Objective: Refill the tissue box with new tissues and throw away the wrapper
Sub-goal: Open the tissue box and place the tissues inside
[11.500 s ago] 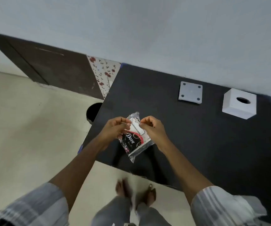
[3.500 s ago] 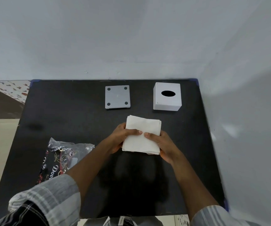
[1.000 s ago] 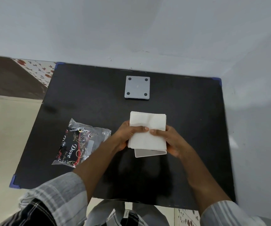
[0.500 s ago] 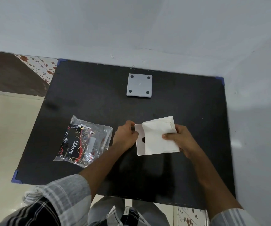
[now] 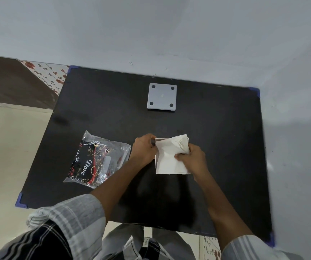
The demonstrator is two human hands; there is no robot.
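Observation:
The white tissue box sits upside down near the middle of the black table, its open underside facing up. A stack of white tissues lies partly inside it, with the far right corner sticking up above the rim. My left hand grips the box's left wall. My right hand presses on the tissues from the right. The plastic wrapper, clear with a black and red print, lies flat on the table to the left of my left arm.
The box's grey base plate with dark feet at its corners lies at the back of the table. White walls close the back and right sides. Cream floor and a dark door lie to the left.
The tissue stack has sunk from resting on top of the box to lying mostly inside it. My right hand has shifted onto the tissues, and my left hand holds the box's wall.

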